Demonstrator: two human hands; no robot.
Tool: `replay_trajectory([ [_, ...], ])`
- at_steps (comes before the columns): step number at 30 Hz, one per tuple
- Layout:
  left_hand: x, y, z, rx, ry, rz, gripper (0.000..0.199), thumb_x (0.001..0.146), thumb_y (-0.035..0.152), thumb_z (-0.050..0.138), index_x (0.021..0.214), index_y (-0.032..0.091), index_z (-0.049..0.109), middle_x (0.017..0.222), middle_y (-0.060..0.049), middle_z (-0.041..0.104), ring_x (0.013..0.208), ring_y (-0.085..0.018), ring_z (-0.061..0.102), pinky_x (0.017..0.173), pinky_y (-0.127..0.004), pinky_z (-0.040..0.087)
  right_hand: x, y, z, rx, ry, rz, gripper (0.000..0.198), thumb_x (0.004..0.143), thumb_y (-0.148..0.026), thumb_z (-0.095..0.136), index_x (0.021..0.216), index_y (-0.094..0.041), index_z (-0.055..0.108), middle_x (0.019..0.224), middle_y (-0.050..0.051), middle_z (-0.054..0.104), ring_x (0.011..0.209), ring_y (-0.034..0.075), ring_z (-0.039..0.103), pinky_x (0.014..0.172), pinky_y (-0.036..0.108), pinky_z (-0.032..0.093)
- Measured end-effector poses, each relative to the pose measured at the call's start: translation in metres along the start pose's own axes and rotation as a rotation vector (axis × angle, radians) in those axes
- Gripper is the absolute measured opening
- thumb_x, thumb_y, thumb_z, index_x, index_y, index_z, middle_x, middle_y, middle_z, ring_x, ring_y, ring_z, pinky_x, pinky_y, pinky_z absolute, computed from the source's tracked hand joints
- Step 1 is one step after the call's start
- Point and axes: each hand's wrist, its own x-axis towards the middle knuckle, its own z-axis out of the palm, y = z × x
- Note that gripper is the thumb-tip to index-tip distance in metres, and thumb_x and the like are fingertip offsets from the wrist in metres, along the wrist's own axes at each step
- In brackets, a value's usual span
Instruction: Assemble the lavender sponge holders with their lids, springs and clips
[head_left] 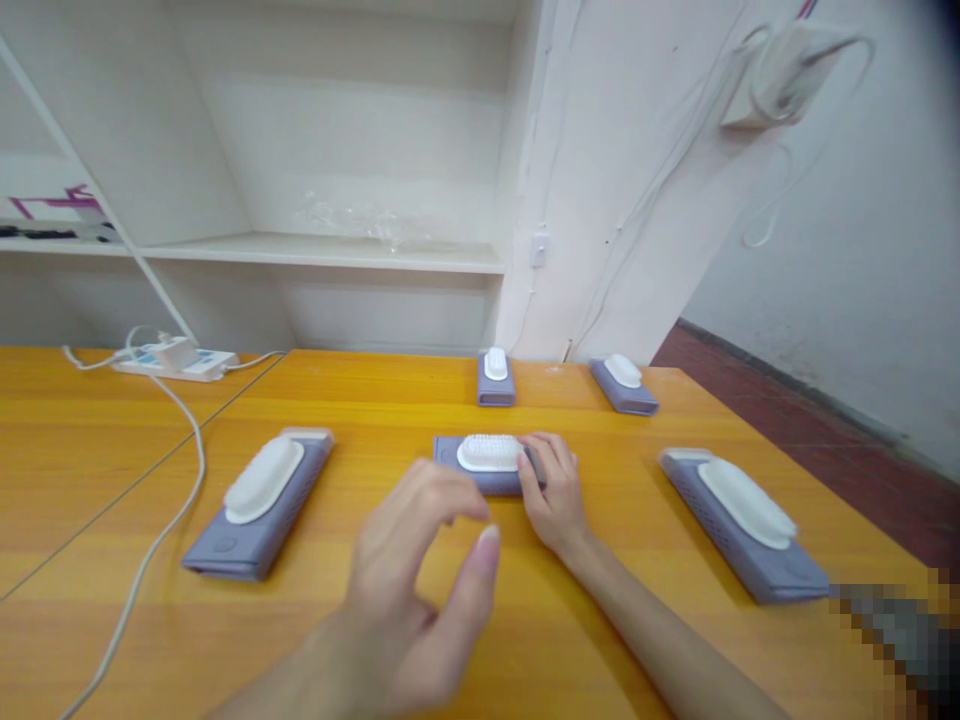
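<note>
At the middle of the table lies a purple-grey box (480,484) with a white oval brush (489,453) on top, its short bristles facing up. My right hand (553,490) is wrapped round the right end of this box, thumb in front and fingers over the far side, close beside the brush. Nearer the camera, my left hand (427,580) hovers over the table with nothing in it. Its thumb and curled fingers are apart, leaving a gap between the tips.
Similar boxes with white brushes stand at left (259,530), right (750,540), back centre (496,395) and back right (626,397). A power strip (176,360) with a white cable (201,450) lies at left. Shelves (337,252) rise behind the wooden table (360,405).
</note>
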Motion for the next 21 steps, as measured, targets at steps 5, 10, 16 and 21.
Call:
replay_trajectory([
  [5, 0.057, -0.055, 0.041, 0.173, -0.329, -0.094, 0.044, 0.076, 0.028, 0.059, 0.118, 0.022, 0.047, 0.125, -0.013, 0.048, 0.116, -0.029, 0.045, 0.096, -0.049, 0.04, -0.001, 0.0, -0.002, 0.028, 0.013, 0.011, 0.023, 0.09, -0.027, 0.039, 0.104, -0.022, 0.056, 0.103, 0.007, 0.056, 0.101, 0.022, 0.051, 0.086, 0.039, 0.038],
  [10, 0.041, -0.084, 0.053, 0.276, -0.467, -0.065, 0.058, 0.08, 0.029, 0.057, 0.133, 0.026, 0.035, 0.139, -0.013, 0.036, 0.124, -0.029, 0.038, 0.103, -0.051, 0.031, -0.001, 0.001, -0.002, 0.041, 0.019, 0.017, 0.023, 0.09, -0.026, 0.038, 0.104, -0.022, 0.056, 0.104, 0.007, 0.056, 0.102, 0.022, 0.051, 0.087, 0.039, 0.037],
  [16, 0.041, -0.094, 0.046, 0.436, -0.395, -0.178, 0.055, 0.082, 0.029, 0.052, 0.134, 0.025, 0.035, 0.137, -0.016, 0.037, 0.121, -0.031, 0.04, 0.097, -0.051, 0.032, -0.002, 0.002, -0.001, 0.042, 0.011, 0.007, 0.022, 0.09, -0.024, 0.039, 0.105, -0.022, 0.055, 0.104, 0.007, 0.055, 0.103, 0.021, 0.05, 0.088, 0.039, 0.037],
  [21, 0.048, -0.117, 0.041, 0.67, -0.393, -0.365, 0.059, 0.082, 0.021, 0.047, 0.138, 0.02, 0.027, 0.141, -0.019, 0.03, 0.123, -0.032, 0.038, 0.098, -0.049, 0.028, -0.002, 0.004, -0.001, 0.042, 0.019, -0.006, 0.021, 0.09, -0.023, 0.041, 0.104, -0.02, 0.055, 0.103, 0.007, 0.055, 0.102, 0.021, 0.05, 0.087, 0.038, 0.037],
])
